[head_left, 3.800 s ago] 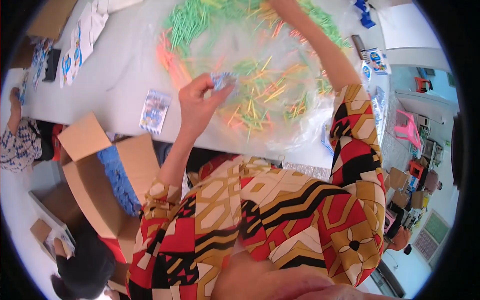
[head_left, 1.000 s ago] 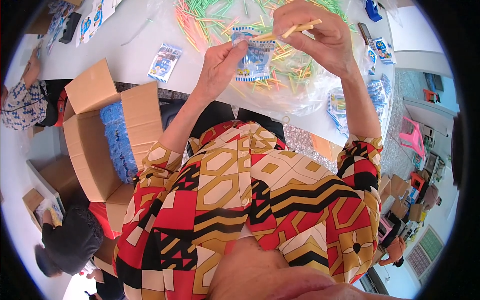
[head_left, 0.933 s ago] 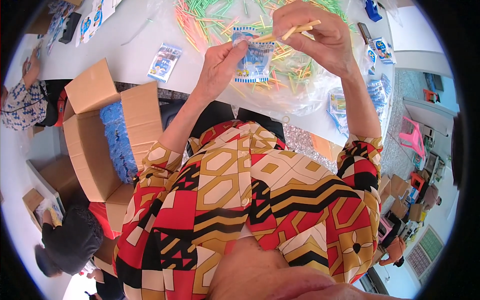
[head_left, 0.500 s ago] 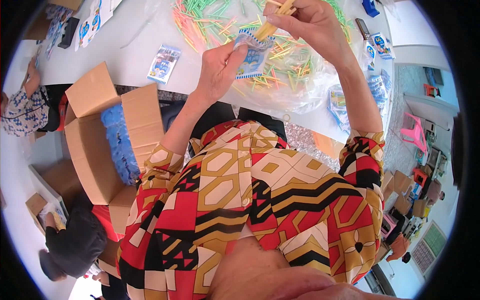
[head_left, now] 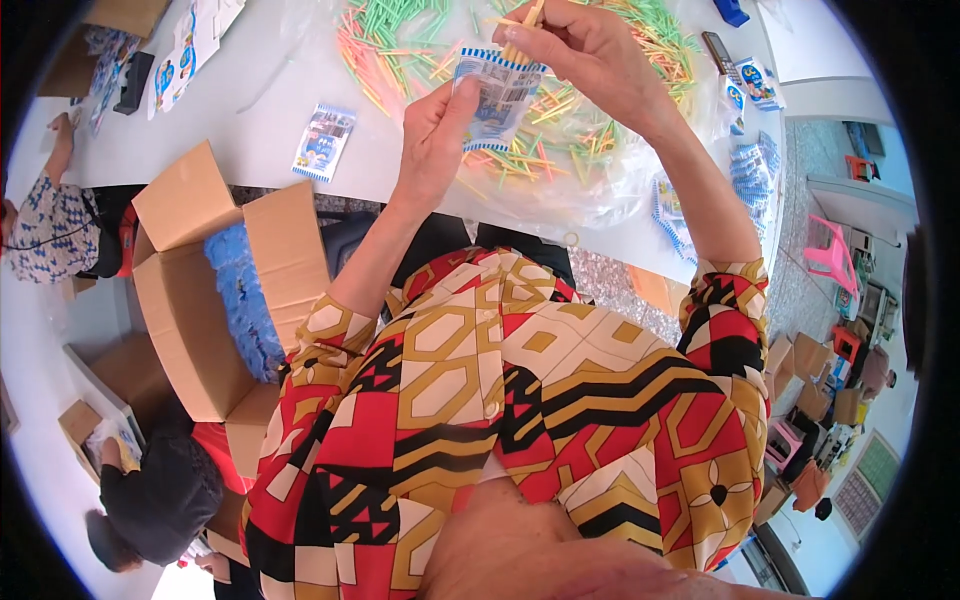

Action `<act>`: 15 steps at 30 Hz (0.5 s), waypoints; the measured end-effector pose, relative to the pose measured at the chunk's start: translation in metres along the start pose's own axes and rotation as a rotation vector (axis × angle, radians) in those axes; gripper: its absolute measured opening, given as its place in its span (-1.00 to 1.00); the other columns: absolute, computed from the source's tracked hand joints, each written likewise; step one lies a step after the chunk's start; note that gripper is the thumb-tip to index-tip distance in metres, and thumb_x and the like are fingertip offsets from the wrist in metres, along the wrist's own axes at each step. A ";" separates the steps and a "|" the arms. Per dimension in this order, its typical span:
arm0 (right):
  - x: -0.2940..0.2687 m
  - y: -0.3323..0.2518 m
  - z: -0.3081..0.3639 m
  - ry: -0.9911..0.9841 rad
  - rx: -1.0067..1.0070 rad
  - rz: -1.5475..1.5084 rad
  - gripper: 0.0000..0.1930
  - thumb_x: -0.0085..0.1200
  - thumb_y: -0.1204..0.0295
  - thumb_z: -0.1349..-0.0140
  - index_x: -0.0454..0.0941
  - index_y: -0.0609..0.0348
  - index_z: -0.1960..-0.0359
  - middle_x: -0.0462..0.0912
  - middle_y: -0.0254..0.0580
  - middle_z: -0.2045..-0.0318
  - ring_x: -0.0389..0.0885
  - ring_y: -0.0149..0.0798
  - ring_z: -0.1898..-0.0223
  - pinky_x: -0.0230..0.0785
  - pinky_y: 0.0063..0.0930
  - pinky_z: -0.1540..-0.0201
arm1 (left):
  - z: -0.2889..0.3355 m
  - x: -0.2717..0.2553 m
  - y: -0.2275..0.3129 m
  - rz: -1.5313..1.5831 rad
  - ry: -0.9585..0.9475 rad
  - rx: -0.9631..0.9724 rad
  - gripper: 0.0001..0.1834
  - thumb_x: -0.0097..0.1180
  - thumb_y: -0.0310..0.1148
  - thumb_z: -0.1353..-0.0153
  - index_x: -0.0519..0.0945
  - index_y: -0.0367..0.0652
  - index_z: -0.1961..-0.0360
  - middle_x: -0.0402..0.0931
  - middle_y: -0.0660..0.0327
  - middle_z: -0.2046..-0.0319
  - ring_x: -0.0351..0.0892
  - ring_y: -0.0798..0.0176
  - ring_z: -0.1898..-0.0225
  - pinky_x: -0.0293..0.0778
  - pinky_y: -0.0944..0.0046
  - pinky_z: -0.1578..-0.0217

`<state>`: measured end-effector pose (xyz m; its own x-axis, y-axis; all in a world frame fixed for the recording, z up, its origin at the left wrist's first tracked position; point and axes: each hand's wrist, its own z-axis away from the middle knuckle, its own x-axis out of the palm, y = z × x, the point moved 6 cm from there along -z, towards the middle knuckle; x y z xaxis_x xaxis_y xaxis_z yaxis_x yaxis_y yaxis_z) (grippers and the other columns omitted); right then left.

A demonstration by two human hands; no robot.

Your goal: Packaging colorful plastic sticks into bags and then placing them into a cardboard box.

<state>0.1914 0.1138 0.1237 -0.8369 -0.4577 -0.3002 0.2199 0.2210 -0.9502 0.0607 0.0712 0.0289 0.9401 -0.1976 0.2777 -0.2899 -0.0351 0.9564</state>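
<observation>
Counter (head_left: 262, 125): white, carrying loose sticks, plastic and packets.
Cardboard carton (head_left: 185, 330): beside the near edge, on the person's left, flaps spread; a mass of blue contents (head_left: 245, 305) inside, too indistinct to identify.
Clear plastic (head_left: 570, 203): spread beneath loose sticks (head_left: 405, 22) in green, pink and yellow; sheet or bag, I cannot tell. A sleeve dragging its crumpled near side could pull sticks toward the lap.
Packet heap (head_left: 755, 175): blue-and-white packets near the right edge; a swing of the right elbow could sweep some off.
Right hand (head_left: 590, 55): grasping a small bunch of sticks between thumb and fingers, above the packet's mouth.
Left hand (head_left: 435, 140): pinching the held packet by its left side; squeezing harder could close the mouth.
Held packet (head_left: 490, 108): between the hands over the loose sticks, mouth away from the person; its thin film could split if pushed unevenly.
Lone packet (head_left: 323, 143): flat on the counter, left of the hands; contents unclear.
Pale yellow sticks (head_left: 524, 38): lower ends at the mouth; one lies crosswise and could catch on the rim or snap.
</observation>
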 end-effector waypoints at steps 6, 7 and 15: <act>-0.005 0.012 0.000 0.020 -0.674 0.001 -0.76 -0.10 0.38 -0.32 0.54 0.29 0.21 0.57 -0.28 0.33 0.47 -0.49 0.28 0.33 -0.60 0.21 | -0.007 0.009 -0.003 0.174 0.015 -0.070 -0.57 -0.17 -0.15 -0.36 0.54 -0.33 0.13 0.55 0.28 0.31 0.45 0.54 0.32 0.39 0.48 0.24; -0.003 0.006 0.001 0.019 -0.738 0.018 -0.76 -0.11 0.38 -0.32 0.52 0.30 0.17 0.56 -0.26 0.28 0.48 -0.46 0.25 0.32 -0.58 0.16 | -0.008 0.009 -0.004 0.165 0.011 -0.066 -0.57 -0.18 -0.14 -0.36 0.53 -0.33 0.12 0.55 0.28 0.29 0.46 0.53 0.30 0.39 0.48 0.23; -0.015 0.013 0.005 0.112 0.019 -0.032 -0.72 -0.12 0.40 -0.32 0.46 0.31 0.04 0.55 -0.27 0.20 0.48 -0.47 0.20 0.36 -0.59 0.14 | -0.010 0.003 -0.005 0.189 0.004 -0.034 -0.58 -0.19 -0.15 -0.36 0.53 -0.32 0.12 0.55 0.28 0.27 0.45 0.53 0.27 0.37 0.45 0.19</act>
<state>0.2094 0.1192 0.1151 -0.8942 -0.3648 -0.2596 0.2008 0.1914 -0.9607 0.0667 0.0802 0.0256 0.8704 -0.1932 0.4528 -0.4551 0.0350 0.8898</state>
